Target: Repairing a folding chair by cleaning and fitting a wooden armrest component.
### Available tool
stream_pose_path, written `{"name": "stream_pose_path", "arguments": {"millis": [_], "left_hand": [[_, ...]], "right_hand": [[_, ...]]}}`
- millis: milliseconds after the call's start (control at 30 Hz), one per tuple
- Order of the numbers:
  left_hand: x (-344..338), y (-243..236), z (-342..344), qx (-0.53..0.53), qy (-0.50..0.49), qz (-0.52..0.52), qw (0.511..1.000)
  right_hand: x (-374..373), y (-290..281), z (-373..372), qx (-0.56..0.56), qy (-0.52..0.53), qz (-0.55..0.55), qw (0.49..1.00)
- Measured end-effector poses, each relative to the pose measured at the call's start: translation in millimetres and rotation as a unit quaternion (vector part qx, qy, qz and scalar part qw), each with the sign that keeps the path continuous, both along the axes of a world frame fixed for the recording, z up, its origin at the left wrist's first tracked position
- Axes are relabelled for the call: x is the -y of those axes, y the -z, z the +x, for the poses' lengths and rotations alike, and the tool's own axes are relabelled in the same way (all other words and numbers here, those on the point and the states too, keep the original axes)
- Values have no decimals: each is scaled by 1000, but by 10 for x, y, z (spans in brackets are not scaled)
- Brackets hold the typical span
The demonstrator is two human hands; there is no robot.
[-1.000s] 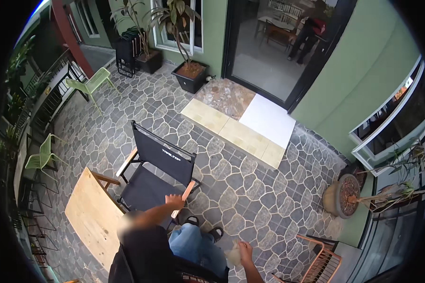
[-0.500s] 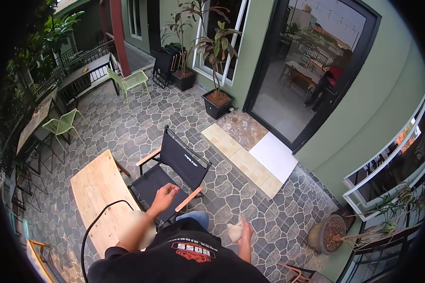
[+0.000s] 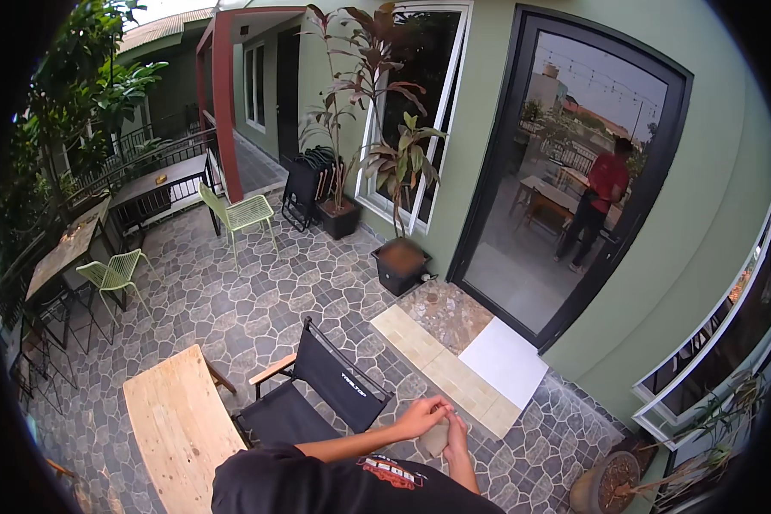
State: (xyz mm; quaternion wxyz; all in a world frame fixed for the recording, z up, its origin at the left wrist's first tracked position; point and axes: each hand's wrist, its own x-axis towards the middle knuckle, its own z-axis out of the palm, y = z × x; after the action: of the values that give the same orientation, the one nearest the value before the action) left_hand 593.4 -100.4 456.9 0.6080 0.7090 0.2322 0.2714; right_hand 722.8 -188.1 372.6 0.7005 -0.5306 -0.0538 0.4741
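My two hands meet in front of my body, over the paved floor. A crumpled beige cloth (image 3: 435,440) hangs between them. My right hand (image 3: 457,439) is closed around one side of the cloth. From the left, my left hand (image 3: 420,417) reaches across and its bent fingers close at the cloth's top, against the right fingertips. Just beyond my left forearm stands a black folding chair (image 3: 338,385) with wooden armrests. A light wooden table (image 3: 180,420) is left of the chair.
Potted plants (image 3: 401,264) line the green wall beside a glass door (image 3: 565,171), which shows a person in red. A tiled step (image 3: 441,368) lies before the door. Green chairs (image 3: 240,210) and long tables (image 3: 158,182) stand far left. A round planter (image 3: 604,481) sits at lower right.
My left hand has moved right, from above the black chair to the cloth in my right hand. The view has tilted up, so the chair and table sit lower.
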Motion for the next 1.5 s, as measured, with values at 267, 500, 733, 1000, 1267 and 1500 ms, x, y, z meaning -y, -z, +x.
{"name": "stream_pose_path", "arguments": {"millis": [267, 500, 733, 1000, 1267, 1500], "left_hand": [[-1087, -145, -600, -143, 52, 97, 984], [-1774, -85, -662, -138, -257, -1, 956], [-2367, -148, 614, -54, -390, -294, 871], [-2961, -761, 1387, 73, -456, -252, 850], [-3365, -848, 1042, 100, -590, -134, 790], [-4323, -817, 370, 70, -596, -152, 785]], "right_hand": [[-881, -419, 385, -21, -24, -43, 999], [-2236, -528, 732, -23, -220, 0, 975], [-3420, -864, 1337, -31, -378, 41, 924], [-4773, -1366, 1914, 180, -645, 194, 717], [-5784, -1647, 1303, -28, -751, 138, 645], [-6798, -1664, 666, 89, -709, 224, 663]]}}
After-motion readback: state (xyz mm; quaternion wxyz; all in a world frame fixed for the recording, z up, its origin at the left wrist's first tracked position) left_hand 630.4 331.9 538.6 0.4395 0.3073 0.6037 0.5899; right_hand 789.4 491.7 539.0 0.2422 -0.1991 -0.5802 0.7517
